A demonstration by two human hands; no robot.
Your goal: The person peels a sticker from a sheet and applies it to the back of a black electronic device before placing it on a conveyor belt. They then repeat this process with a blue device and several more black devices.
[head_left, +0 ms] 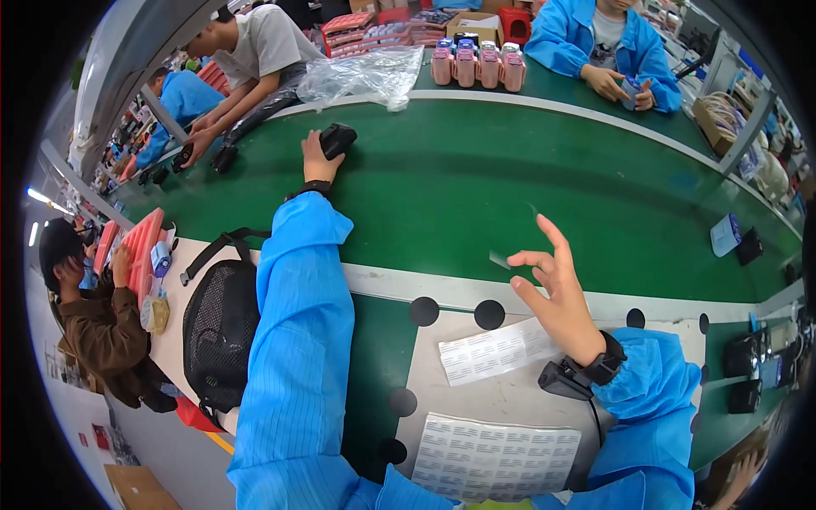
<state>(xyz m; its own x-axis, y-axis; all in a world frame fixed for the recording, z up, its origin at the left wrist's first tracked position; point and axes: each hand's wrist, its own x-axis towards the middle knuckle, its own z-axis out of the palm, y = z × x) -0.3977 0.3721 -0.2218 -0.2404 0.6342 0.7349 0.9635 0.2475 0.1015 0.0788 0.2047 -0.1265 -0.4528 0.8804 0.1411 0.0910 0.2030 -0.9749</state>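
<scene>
My left hand (318, 160) reaches far out over the green conveyor belt (476, 170) and grips a small black device (337, 138). My right hand (552, 285) is raised above the near edge of the belt with fingers spread, and a small clear sticker (500, 259) hangs at its thumb and forefinger. A black scanner (565, 380) is strapped under my right wrist. Two white label sheets (497, 348) (493, 459) lie on the bench below my right hand.
A black mesh bag (219, 327) lies at my left. A crumpled plastic bag (365, 76) and a row of pink devices (476, 68) sit across the belt. Other workers in blue coats sit around the line. Black devices (744, 357) rest at the right.
</scene>
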